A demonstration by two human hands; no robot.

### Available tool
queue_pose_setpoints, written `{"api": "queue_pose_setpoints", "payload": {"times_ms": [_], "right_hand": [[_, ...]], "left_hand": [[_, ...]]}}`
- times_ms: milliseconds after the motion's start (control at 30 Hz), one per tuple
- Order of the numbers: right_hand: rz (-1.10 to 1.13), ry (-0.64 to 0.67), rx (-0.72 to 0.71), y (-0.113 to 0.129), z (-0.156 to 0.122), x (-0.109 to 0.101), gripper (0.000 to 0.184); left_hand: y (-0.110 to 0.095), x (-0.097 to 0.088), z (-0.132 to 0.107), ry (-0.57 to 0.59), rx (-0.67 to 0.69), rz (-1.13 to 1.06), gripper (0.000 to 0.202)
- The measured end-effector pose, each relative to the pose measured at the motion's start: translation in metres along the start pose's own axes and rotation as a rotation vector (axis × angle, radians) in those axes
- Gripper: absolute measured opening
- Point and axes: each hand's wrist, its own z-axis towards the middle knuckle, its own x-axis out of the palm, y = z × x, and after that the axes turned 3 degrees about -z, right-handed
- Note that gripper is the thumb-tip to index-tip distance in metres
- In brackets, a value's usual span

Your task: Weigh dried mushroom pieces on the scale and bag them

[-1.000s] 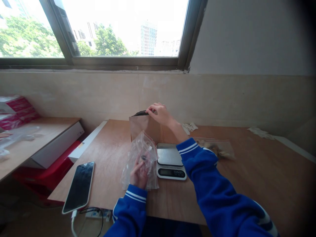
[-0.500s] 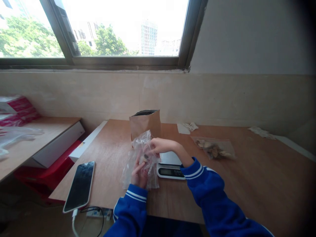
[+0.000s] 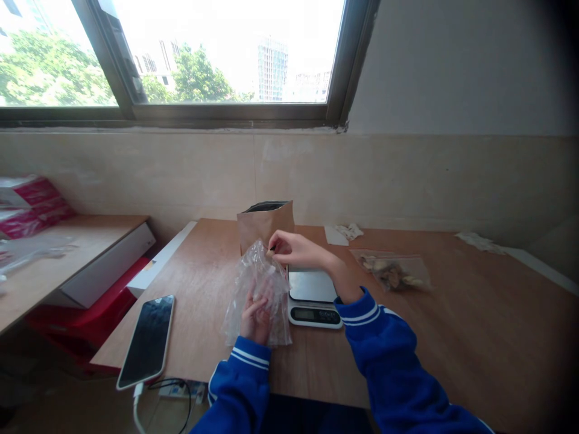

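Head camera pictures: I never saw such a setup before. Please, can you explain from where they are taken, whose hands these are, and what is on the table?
These pictures come from one camera worn on a person's head, looking forward and down, so the hands are that person's own. No machine is in view. The left hand holds a clear plastic bag, and the right hand touches its top with the fingertips. On the wooden table, a brown paper bag stands behind the clear bag, and a kitchen scale stands beside it. A phone lies to the left, with a cable, and a second plastic bag with pale pieces inside lies to the right.
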Motion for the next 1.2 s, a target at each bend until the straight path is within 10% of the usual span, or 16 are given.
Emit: {"api": "queue_pose_setpoints", "payload": {"times_ms": [233,667,800,967,1200], "right_hand": [[-0.188,-0.594,-0.071,-0.007,0.047,-0.033,0.026],[-0.622,-0.447,0.058,-0.034,0.061,-0.023,0.035],[-0.423,-0.548,0.02,-0.011,0.029,-0.014,0.037],[-0.026,-0.346,0.122,0.013,-0.031,0.008,0.04],[0.246,-0.409,0.288,-0.007,-0.06,0.024,0.033]], "left_hand": [[-0.002,-0.001,0.0,0.009,-0.009,-0.02,0.07],[0.001,-0.003,0.001,0.054,0.007,-0.019,0.074],[-0.001,-0.002,-0.002,0.112,0.028,0.012,0.072],[-0.004,0.009,-0.011,0.203,0.023,0.063,0.048],[-0.02,0.027,-0.025,0.172,0.119,0.706,0.038]]}}
